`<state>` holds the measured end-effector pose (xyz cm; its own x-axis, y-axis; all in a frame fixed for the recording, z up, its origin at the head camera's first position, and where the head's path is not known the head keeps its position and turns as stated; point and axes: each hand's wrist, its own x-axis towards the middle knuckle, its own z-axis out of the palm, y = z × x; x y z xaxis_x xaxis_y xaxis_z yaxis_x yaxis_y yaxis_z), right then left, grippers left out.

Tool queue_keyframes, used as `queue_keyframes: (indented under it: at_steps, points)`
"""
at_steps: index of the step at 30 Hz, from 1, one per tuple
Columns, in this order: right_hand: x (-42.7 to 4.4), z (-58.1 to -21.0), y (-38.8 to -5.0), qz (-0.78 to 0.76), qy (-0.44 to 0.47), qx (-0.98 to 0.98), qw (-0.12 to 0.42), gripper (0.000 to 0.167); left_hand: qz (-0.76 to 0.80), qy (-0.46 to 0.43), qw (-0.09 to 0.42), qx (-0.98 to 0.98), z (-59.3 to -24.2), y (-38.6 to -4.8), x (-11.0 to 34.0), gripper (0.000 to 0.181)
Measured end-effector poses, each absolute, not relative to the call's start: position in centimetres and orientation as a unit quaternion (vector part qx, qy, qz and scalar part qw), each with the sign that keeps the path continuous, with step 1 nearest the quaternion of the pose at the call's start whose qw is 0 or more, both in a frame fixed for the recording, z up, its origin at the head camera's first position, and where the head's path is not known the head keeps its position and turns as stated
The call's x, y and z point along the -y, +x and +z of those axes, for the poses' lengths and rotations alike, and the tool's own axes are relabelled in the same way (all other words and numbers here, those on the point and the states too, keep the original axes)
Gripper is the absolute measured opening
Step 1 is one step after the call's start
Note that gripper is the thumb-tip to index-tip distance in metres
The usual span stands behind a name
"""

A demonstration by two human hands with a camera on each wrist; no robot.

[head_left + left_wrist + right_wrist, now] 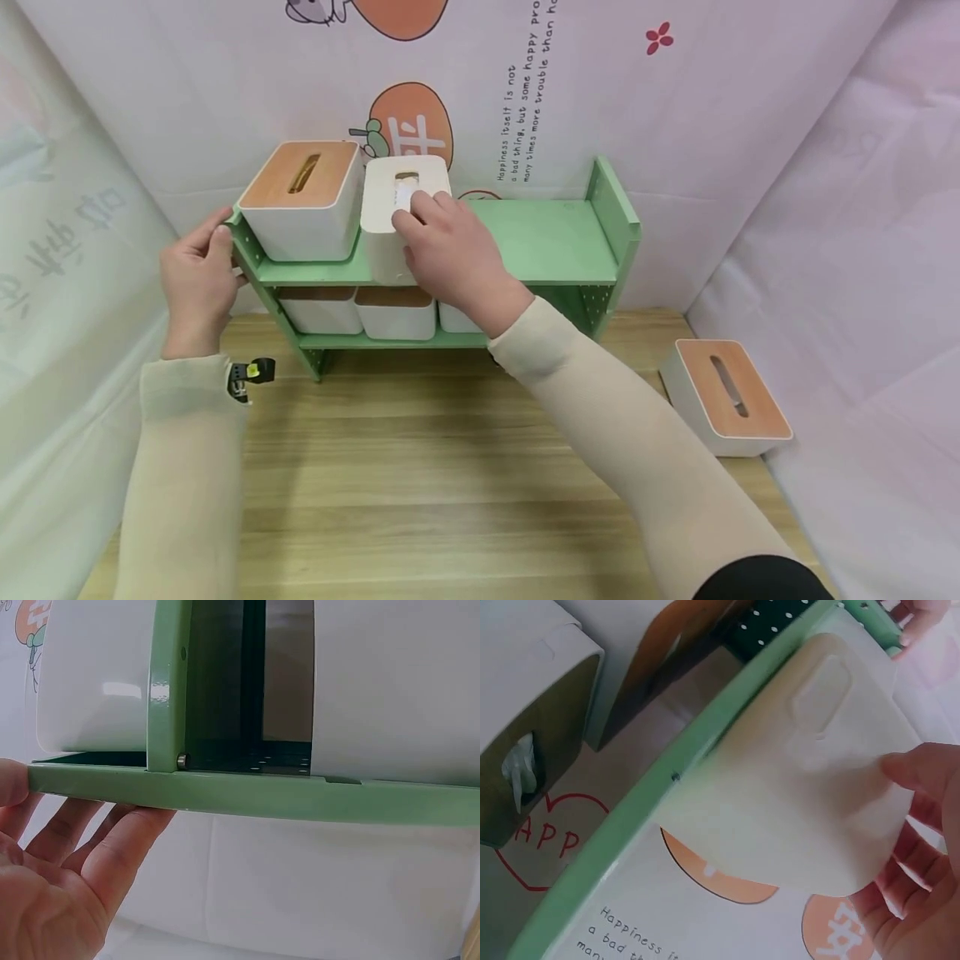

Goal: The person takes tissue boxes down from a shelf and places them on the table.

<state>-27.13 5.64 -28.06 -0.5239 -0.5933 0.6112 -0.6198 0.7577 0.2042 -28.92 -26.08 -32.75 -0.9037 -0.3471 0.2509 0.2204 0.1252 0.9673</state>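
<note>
Holding white box (384, 237), right hand (459, 250), slot (406, 191) upward, aligned front-to-back

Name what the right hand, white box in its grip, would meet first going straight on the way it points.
Probably the wood-topped box on the green shelf, beside the white box: in the head view the right hand points up and left toward it. Depth is unclear, so it might pass above.

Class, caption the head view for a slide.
Left hand holds one end of a green shelf; right hand grips a white-topped box.
</note>
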Motion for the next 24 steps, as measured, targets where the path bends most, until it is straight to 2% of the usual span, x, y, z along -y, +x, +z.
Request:
queue_keyframes:
  at_steps: [5, 10, 17, 24]
  points:
    - [-6.9, -27.9, -26.0, 0.022, 0.312, 0.890, 0.332, 0.011, -0.658, 0.042, 0.216, 0.720, -32.9, -29.0, 26.1, 0.033]
    - [-7.4, -28.4, -25.2, 0.040, 0.271, 0.896, 0.349, 0.013, -0.653, 0.041, 0.216, 0.724, -33.0, -29.1, 26.2, 0.033]
    - [-7.3, -29.2, -25.3, 0.056, 0.280, 0.883, 0.372, 0.014, -0.659, 0.042, 0.212, 0.720, -32.9, -29.0, 26.2, 0.033]
    - [-8.3, -29.0, -25.0, 0.062, 0.269, 0.887, 0.370, 0.012, -0.637, 0.045, 0.219, 0.737, -32.8, -28.9, 26.0, 0.034]
